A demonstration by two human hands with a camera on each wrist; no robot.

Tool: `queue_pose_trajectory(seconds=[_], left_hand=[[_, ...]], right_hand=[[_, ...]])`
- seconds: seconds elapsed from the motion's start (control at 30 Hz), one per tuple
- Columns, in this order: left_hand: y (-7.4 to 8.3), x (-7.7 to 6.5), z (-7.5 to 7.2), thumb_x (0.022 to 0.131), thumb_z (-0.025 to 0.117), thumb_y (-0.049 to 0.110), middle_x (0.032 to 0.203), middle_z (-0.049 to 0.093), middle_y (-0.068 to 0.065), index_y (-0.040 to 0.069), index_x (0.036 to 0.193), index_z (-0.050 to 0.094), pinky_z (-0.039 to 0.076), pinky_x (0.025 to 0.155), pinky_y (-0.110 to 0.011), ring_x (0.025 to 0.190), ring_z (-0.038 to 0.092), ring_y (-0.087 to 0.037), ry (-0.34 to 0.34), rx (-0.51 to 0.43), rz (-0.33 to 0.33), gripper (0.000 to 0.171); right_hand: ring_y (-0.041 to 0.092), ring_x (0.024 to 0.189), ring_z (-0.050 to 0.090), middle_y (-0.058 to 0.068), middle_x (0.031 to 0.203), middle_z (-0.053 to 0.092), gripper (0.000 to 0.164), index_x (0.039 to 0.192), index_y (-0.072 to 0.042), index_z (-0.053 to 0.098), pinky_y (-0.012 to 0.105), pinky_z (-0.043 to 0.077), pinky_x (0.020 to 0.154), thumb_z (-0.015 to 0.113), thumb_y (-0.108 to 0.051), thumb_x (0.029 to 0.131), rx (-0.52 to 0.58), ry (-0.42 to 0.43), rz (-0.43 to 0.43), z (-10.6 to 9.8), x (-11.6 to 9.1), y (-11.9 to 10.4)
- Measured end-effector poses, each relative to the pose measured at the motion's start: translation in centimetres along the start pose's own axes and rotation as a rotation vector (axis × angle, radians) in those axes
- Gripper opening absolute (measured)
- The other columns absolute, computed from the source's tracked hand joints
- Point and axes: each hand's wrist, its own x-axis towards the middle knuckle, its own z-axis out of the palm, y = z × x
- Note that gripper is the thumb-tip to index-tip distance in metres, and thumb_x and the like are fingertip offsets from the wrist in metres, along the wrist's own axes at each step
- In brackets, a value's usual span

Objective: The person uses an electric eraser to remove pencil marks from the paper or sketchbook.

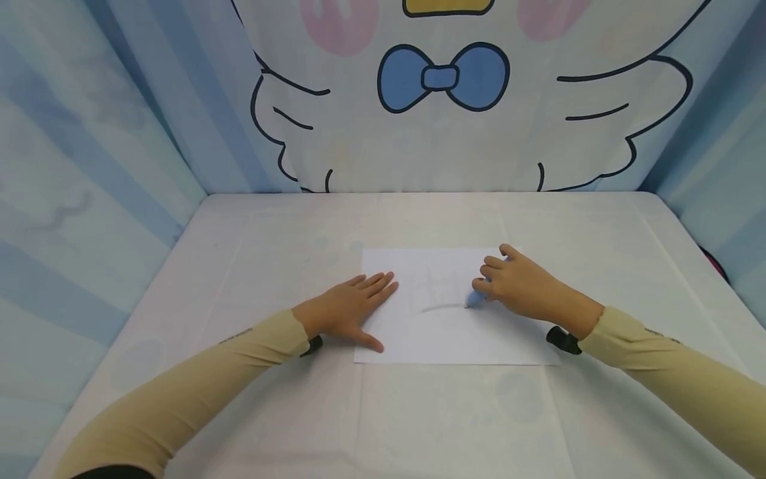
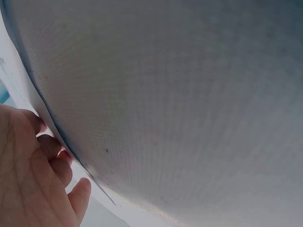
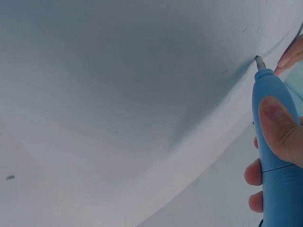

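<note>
A white sheet of paper (image 1: 455, 342) lies on the table, with a faint grey curved line (image 1: 439, 307) near its middle. My left hand (image 1: 353, 307) rests flat on the sheet's left edge, fingers spread. My right hand (image 1: 526, 286) grips a blue electric eraser (image 3: 279, 142) over the right half of the paper. Its small tip (image 3: 259, 62) is right at the paper, at the right end of the grey line. In the right wrist view, the thumb presses along the blue body and the other fingers curl round behind it. Dark specks dot the paper near the tip.
A white cloth with pale spots covers the table (image 1: 287, 412). Behind it hangs a curtain (image 1: 443, 146) printed with a blue bow, and blue striped curtains (image 1: 78, 199) stand at both sides. A dark camera (image 1: 562, 340) is strapped under the right wrist.
</note>
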Motion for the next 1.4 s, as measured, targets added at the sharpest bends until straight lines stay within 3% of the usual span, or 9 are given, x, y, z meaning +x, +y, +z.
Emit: queue_pose_trajectory(seconds=[1.4], left_hand=[[0.10,0.01,-0.04,0.073,0.053,0.077,0.160,-0.002,-0.003,0.015,0.152,0.003,0.011,0.120,-0.041,0.148,0.003,-0.020,-0.003,-0.001,-0.005,0.113]], right_hand=[[0.022,0.085,0.058,0.005,0.083,0.067,0.031,0.089,-0.012,0.060,0.048,0.048,0.083,0.081,-0.025,0.069,0.007,0.019,-0.007,0.15,0.32,-0.06]])
